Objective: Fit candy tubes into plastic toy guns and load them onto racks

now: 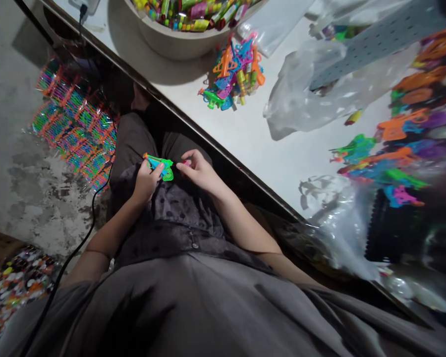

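Over my lap, my left hand (147, 179) grips a small plastic toy gun (165, 168), green with a blue part and an orange tip. Just to its right is my right hand (195, 169), thumb and forefinger pinched on a small reddish-pink piece (187, 162) whose kind I cannot make out. A small gap lies between that piece and the toy gun. On the table (241, 134) in front of me sits a pile of coloured toy guns (232, 72) mixed with small candy tubes.
A large round tub (171, 42) of candy tubes stands at the table's back. Plastic bags (301, 89) and more toy guns (405, 124) lie to the right. Bagged colourful toys (78, 119) rest on the floor at left, near a black cable (93, 208).
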{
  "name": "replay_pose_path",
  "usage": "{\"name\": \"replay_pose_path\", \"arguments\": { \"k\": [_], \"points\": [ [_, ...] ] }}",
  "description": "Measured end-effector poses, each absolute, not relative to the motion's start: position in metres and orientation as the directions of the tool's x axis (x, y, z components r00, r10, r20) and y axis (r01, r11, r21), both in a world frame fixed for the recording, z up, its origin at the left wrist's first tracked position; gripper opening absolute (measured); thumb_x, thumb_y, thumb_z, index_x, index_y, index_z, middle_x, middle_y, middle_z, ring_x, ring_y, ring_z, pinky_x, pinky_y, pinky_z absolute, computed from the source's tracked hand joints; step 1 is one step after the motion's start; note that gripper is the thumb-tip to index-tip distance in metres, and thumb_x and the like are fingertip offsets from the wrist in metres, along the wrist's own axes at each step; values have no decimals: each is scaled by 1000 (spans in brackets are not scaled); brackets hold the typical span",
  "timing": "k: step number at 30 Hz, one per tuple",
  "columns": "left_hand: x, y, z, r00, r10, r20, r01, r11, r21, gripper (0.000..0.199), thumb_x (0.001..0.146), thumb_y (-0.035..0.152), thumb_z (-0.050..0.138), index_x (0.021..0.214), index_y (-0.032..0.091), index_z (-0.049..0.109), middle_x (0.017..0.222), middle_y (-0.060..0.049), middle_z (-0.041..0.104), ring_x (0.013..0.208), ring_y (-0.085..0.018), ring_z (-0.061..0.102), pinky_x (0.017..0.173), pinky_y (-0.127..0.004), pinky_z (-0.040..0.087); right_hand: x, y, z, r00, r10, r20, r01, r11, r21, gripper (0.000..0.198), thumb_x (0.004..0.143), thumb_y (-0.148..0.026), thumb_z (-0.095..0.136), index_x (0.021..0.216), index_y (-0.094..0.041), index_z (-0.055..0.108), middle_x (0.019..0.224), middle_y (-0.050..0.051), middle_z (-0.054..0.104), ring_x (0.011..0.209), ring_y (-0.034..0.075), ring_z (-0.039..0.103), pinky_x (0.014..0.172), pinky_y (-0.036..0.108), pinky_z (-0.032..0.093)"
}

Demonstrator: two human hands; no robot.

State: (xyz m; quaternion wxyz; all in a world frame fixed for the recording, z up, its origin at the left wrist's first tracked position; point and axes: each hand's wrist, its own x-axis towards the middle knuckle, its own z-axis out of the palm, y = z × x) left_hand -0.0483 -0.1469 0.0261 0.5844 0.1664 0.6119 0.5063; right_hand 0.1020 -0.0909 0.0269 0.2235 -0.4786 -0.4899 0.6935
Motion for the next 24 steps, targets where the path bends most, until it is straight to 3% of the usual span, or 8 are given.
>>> {"name": "replay_pose_path", "arguments": {
  "k": [4,8,14,20,24],
  "points": [
    [-50,-143,30,-272,772,-574,-383,461,801,24,68,25,69,83,17,51,68,4,58,60,-7,56,62,-21,49,106,-91,29,-467,772,-431,90,-443,-892,34,72,-35,69,89,-21,43,67,-5,49,55,5,41,50,18,30],
    [-51,-144,31,-264,784,-561,-367,456,811,28,65,27,71,84,17,52,69,4,58,61,-8,56,64,-22,49,103,-91,38,-519,750,-410,21,-468,-884,39,70,-42,70,91,-20,46,74,-2,57,62,7,49,51,18,35],
    [-53,-148,33,-249,799,-548,-352,453,819,33,65,34,72,84,18,51,72,3,60,61,-7,57,62,-21,48,100,-92,40,-551,719,-423,67,-468,-881,41,72,-51,66,89,-16,54,77,3,63,64,9,52,51,19,37],
    [-53,-148,30,-248,794,-555,-349,461,816,26,69,29,70,84,18,52,72,3,59,64,-9,58,66,-24,48,100,-96,31,-463,787,-408,29,-447,-894,35,67,-41,74,83,-19,51,80,1,61,70,9,53,61,21,41],
    [-50,-145,26,-263,795,-547,-336,456,824,24,69,27,70,78,18,50,67,4,56,61,-8,55,63,-22,46,103,-98,26,-448,817,-364,97,-360,-928,30,69,-38,72,82,-19,52,82,2,61,70,11,53,64,23,41]
  ]
}}
